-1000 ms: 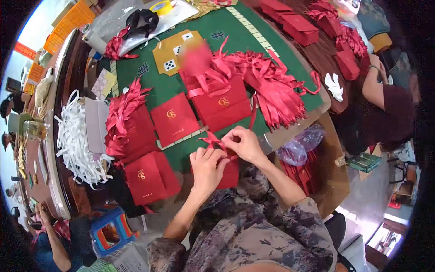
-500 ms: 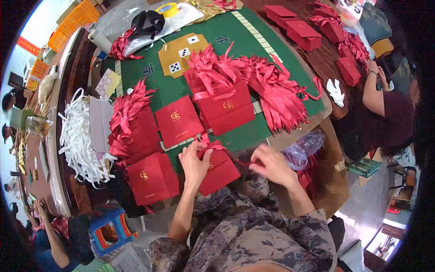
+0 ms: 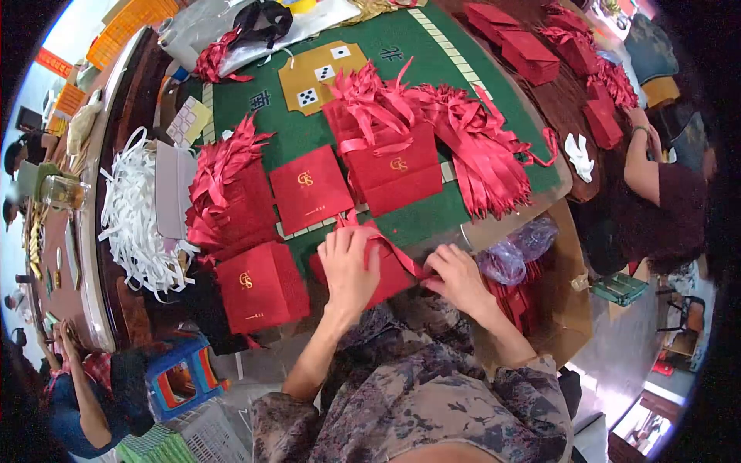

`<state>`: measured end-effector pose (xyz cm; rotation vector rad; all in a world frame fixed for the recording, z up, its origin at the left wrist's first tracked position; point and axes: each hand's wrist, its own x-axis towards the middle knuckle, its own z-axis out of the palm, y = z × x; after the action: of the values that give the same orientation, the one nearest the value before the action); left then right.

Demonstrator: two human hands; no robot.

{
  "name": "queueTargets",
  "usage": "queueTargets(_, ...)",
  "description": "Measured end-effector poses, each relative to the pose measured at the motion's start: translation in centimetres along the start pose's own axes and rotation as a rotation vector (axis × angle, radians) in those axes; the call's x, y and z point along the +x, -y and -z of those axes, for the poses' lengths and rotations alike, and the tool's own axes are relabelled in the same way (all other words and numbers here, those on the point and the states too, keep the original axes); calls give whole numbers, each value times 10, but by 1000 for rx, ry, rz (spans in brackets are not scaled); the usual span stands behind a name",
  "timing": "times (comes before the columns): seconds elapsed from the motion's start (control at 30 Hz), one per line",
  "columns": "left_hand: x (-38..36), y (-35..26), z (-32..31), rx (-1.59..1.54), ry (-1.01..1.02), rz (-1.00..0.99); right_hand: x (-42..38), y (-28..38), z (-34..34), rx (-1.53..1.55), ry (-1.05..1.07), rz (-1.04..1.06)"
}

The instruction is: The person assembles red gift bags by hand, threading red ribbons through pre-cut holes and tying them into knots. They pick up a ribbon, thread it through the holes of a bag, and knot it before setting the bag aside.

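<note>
At the near table edge a small red paper bag lies partly under my left hand. My left fingers are bent over its upper part, with their tips partly hidden. A red ribbon runs from the bag's top across to my right hand, whose fingers are pinched on its end. Just beyond is a flat red bag with gold lettering. To the left stands a stack of red bags. Farther off, more red bags lie with ribbons heaped on them.
A bundle of red ribbons hangs toward the table's right edge. White paper strips pile up at left. Below right, a cardboard box holds purple plastic and red pieces. A co-worker's arm is at far right; a blue stool stands lower left.
My left hand has shifted right and now covers more of the bag. My right hand has closed on the ribbon, which is drawn out to the right.
</note>
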<state>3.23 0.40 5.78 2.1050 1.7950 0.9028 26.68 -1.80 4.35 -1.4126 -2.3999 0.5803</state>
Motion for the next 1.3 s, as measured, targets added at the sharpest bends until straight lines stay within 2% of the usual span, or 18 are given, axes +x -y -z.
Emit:
queueTargets(0.07,-5,-12,5,-82,9,-40,1,0,0,-21,2,75)
queueTargets(0.17,-22,-24,6,-229,87,5,7,12,12,511,36,-242)
queueTargets(0.2,-30,-21,2,-260,150,17,13,19,20,512,40,-234)
queueTargets(0.27,-38,-28,5,-512,317,203,25,30,27,820,42,-402)
queueTargets(0.3,-41,-31,8,-633,356,256,32,36,23,900,-6,-370)
queueTargets(0.47,-52,-21,8,-723,274,349,61,62,11,882,8,-292)
queueTargets(0.6,-59,1,21,-734,333,396,73,72,2,836,-57,-283)
queueTargets(0.67,-61,11,25,-1247,437,710,75,84,7,627,-299,-67)
queueTargets(0.7,-65,20,19,-1433,440,824,69,79,0,642,-280,-13)
queueTargets(0.73,-68,29,16,-1435,430,830,69,77,1,645,-271,-8)
queueTargets(0.8,-70,42,13,-2129,450,914,70,76,8,392,-194,448)
queueTargets(0.83,-70,33,12,-2006,307,1117,67,80,11,368,-107,477)
queueTargets(0.93,-76,43,4,-2160,445,1023,66,84,0,290,-80,542)
queueTargets(1.1,-68,39,16,-1956,426,999,72,81,-8,387,-68,549)
queueTargets(1.17,-62,42,26,-1199,506,1008,75,82,-9,519,-150,405)
queueTargets(1.2,-60,39,27,-1199,508,1011,77,84,-8,521,-148,403)
queueTargets(1.27,-57,32,23,-220,-12,390,82,91,-4,500,-146,189)
queueTargets(1.3,-51,33,20,-100,-93,308,88,94,-4,441,-104,136)
